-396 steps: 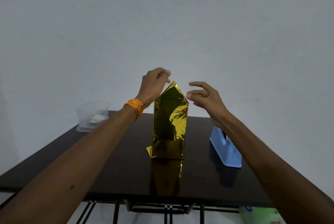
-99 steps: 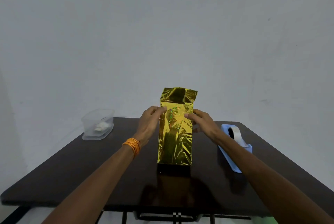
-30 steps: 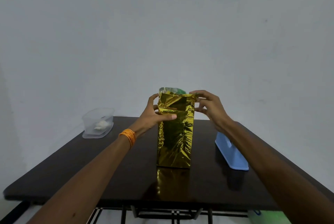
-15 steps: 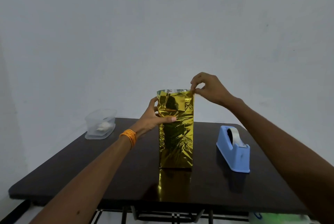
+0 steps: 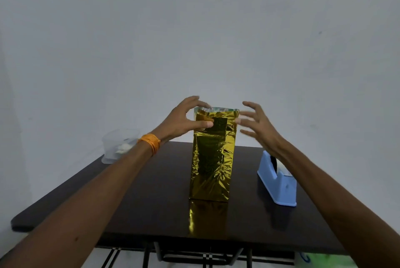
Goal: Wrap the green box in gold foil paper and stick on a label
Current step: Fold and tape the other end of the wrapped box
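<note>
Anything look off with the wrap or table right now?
Only the wrap's top: the gold foil stands open and unfolded there, with the green box showing inside. Foil is crinkled. Box stands upright; tape dispenser and plastic container look normal.

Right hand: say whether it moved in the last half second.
Yes. The right hand has let go of the top corner of the wrapped box and dropped beside it, fingers spread, its wrist now crossing the tape dispenser.

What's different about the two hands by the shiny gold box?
The left hand grips the top of the tall gold foil-wrapped box; the right hand hovers beside it, fingers spread, holding nothing. The left wrist wears an orange band; the right wrist is bare. Both are raised at the box's top.
</note>
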`<state>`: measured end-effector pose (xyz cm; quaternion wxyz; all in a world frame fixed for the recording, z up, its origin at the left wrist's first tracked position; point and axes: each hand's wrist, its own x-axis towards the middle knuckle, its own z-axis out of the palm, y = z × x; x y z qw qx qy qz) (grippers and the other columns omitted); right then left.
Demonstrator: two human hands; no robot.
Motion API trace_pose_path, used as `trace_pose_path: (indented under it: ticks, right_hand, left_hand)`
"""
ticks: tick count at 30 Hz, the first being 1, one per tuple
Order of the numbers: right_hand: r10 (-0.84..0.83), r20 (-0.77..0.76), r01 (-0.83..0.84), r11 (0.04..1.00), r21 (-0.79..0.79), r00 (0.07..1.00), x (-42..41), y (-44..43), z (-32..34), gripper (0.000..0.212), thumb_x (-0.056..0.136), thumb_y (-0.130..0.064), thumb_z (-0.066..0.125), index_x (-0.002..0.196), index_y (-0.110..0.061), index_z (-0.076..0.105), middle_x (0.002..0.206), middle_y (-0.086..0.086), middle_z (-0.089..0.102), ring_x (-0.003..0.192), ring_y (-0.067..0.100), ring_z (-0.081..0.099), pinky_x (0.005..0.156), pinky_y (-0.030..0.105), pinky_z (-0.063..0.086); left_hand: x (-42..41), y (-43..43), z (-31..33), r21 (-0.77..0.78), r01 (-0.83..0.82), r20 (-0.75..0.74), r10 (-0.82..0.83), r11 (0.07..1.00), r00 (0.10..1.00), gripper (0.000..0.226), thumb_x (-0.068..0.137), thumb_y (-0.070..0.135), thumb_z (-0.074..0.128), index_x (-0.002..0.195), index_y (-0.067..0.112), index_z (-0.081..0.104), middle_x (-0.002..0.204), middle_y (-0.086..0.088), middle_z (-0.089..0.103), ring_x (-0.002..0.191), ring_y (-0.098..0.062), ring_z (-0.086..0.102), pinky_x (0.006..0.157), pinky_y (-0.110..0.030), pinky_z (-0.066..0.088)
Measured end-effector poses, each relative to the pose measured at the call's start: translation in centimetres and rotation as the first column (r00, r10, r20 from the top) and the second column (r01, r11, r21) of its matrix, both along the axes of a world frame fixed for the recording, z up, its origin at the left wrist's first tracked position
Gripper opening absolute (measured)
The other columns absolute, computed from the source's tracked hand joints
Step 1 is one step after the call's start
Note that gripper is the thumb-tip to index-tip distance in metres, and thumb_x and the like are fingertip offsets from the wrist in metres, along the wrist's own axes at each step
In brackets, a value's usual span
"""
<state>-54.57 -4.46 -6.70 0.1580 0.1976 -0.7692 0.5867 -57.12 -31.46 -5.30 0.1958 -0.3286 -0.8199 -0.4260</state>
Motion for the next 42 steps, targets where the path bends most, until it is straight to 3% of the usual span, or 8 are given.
trace_pose_path:
  ticks: [5,11,15,19,29,33,37,42]
  right_hand:
    - [0.069,0.111,-0.088,0.981,0.174,0.991,-0.8,-1.0,-3.5,0.113,0.054,-0.043,0.093,0.146,-0.035,0.029,0.137,0.004,0.054,0.124,0.019,0.058,0.103,0.043,0.050]
    - [0.079,0.059,-0.088,0.983,0.163,0.995,-1.5,-2.0,-4.2,0.104,0.060,-0.025,0.094,0.144,-0.031,0.032,0.127,0.008,0.063,0.106,0.022,0.070,0.095,0.040,0.056]
    - [0.075,0.057,-0.083,0.986,0.146,0.996,-1.6,-2.1,-4.2,0.101,0.062,-0.022,0.094,0.142,-0.033,0.033,0.125,0.007,0.063,0.108,0.022,0.069,0.091,0.036,0.057]
    - [0.064,0.025,-0.068,0.985,0.159,0.998,-1.6,-2.5,-4.3,0.093,0.064,-0.017,0.094,0.139,-0.029,0.039,0.126,-0.002,0.060,0.116,0.019,0.062,0.086,0.026,0.056]
    - [0.054,0.059,-0.061,0.989,0.134,0.997,-2.1,-2.1,-4.7,0.108,0.058,-0.028,0.095,0.145,-0.032,0.031,0.124,0.008,0.063,0.114,0.023,0.064,0.093,0.039,0.057]
    - [0.044,0.016,-0.045,0.994,0.095,0.999,-1.7,-2.4,-4.9,0.109,0.057,-0.035,0.095,0.145,-0.036,0.031,0.133,0.004,0.057,0.120,0.021,0.060,0.096,0.039,0.055]
    - [0.020,-0.023,-0.020,0.999,-0.026,1.000,-0.8,-2.2,-5.3,0.102,0.061,-0.029,0.093,0.143,-0.032,0.032,0.136,0.003,0.051,0.121,0.019,0.058,0.087,0.028,0.057]
    - [-0.021,-0.062,0.020,1.000,-0.014,0.998,-0.2,-2.2,-5.4,0.086,0.062,-0.029,0.094,0.132,-0.023,0.044,0.135,0.003,0.054,0.123,0.021,0.057,0.089,0.029,0.056]
  left_hand:
    - [-0.1,0.3,2.2,-0.184,-0.060,-0.098,0.043,0.981,0.994,0.045,0.076,0.050,0.076,0.109,0.019,0.075,0.136,0.004,0.060,0.137,-0.015,0.041,0.106,-0.037,0.033]
    - [1.8,1.5,3.6,0.101,-0.109,-0.176,0.126,0.989,0.976,0.042,0.092,0.049,0.060,0.074,0.015,0.076,0.095,0.000,0.076,0.097,-0.006,0.066,0.093,-0.033,0.048]
    - [3.2,4.0,4.3,-0.159,-0.174,-0.216,0.138,0.972,0.967,0.050,0.087,0.064,0.058,0.084,0.017,0.075,0.085,0.001,0.072,0.081,-0.010,0.064,0.074,-0.030,0.052]
    - [3.0,8.0,4.4,-0.522,-0.301,-0.236,0.204,0.798,0.950,0.042,0.082,0.060,0.066,0.074,0.019,0.059,0.076,0.002,0.060,0.074,-0.018,0.059,0.062,-0.028,0.041]
    - [0.9,9.3,5.2,-0.404,-0.254,-0.089,0.239,0.879,0.967,0.057,0.098,0.041,0.054,0.050,0.014,0.041,0.050,0.000,0.037,0.045,-0.014,0.032,0.054,-0.026,0.029]
    - [1.4,7.4,6.0,-0.200,-0.240,-0.126,0.218,0.950,0.968,0.051,0.097,0.049,0.053,0.059,0.017,0.065,0.059,0.000,0.061,0.055,-0.017,0.055,0.062,-0.028,0.045]
    - [2.3,5.4,6.6,-0.479,-0.132,-0.013,0.143,0.868,0.990,0.064,0.084,0.070,0.055,0.087,0.010,0.075,0.085,-0.004,0.070,0.079,-0.018,0.062,0.069,-0.027,0.044]
    - [1.7,2.8,5.4,-0.515,-0.144,-0.048,0.139,0.845,0.989,0.039,0.080,0.048,0.076,0.078,0.009,0.072,0.058,0.003,0.052,0.056,-0.009,0.044,0.054,-0.022,0.029]
